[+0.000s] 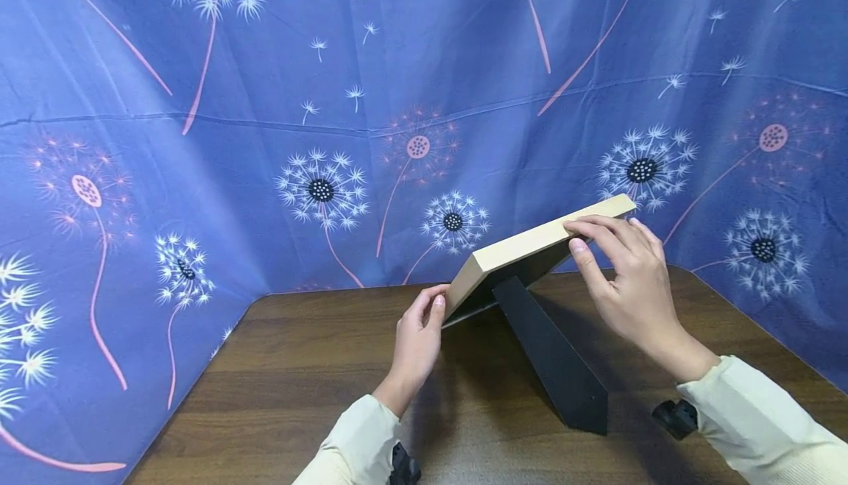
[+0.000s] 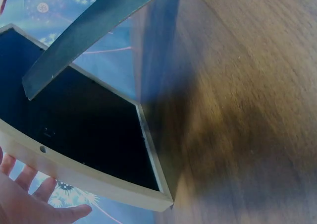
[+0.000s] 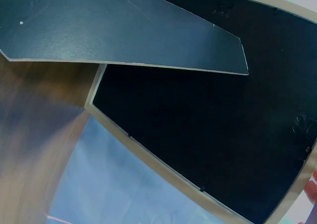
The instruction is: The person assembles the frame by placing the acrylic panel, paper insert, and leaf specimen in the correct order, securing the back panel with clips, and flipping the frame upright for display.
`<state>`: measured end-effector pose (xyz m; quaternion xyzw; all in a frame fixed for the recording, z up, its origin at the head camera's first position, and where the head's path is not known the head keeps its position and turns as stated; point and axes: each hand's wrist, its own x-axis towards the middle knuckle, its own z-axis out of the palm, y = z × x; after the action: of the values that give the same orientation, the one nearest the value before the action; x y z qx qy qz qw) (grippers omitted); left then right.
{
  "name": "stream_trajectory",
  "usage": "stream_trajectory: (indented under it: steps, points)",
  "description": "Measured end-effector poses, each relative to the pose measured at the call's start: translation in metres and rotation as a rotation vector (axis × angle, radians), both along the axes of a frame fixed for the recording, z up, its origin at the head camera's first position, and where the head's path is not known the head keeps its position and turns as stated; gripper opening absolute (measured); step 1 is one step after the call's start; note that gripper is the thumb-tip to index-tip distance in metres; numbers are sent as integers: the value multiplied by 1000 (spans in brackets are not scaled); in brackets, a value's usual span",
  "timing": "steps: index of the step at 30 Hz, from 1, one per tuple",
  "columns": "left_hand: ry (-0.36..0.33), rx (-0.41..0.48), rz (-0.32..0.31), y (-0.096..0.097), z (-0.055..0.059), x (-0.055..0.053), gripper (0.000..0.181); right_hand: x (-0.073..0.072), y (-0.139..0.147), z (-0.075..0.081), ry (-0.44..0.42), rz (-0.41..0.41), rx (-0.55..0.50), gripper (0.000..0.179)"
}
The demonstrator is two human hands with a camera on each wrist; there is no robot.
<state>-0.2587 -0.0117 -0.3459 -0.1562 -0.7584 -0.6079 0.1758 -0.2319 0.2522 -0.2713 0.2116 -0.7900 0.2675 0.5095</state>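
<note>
A picture frame with a pale wooden border leans back on the table, its black backing facing me. From that backing a long black easel leg slants down to the tabletop. My left hand touches the left side of the frame with its fingertips; in the left wrist view its thumb is apart from the wood. My right hand grips the top edge near the right corner, fingers over the wood and thumb on the near side. The front of the frame is hidden.
The dark brown wooden table has rounded far corners. Close behind it and along its sides hangs a blue cloth with a dandelion print. Black wrist devices sit under both pale sleeves.
</note>
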Motion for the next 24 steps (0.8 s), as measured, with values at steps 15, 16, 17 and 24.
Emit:
stream_trajectory:
  steps: [15, 16, 17, 24]
  points:
    - [112, -116, -101, 7, -1, 12, 23, -13, 16, 1, -71, -1, -97, 25]
    - [119, -124, -104, 8, 0, 12, 23, -13, 17, 2, -88, -7, -103, 25]
    - [128, -136, -104, 9, 0, 13, 22, -13, 18, 3, -105, -11, -112, 26]
    - [162, -176, -70, 12, 0, 12, 19, 10, 0, 10, -113, -23, -131, 31]
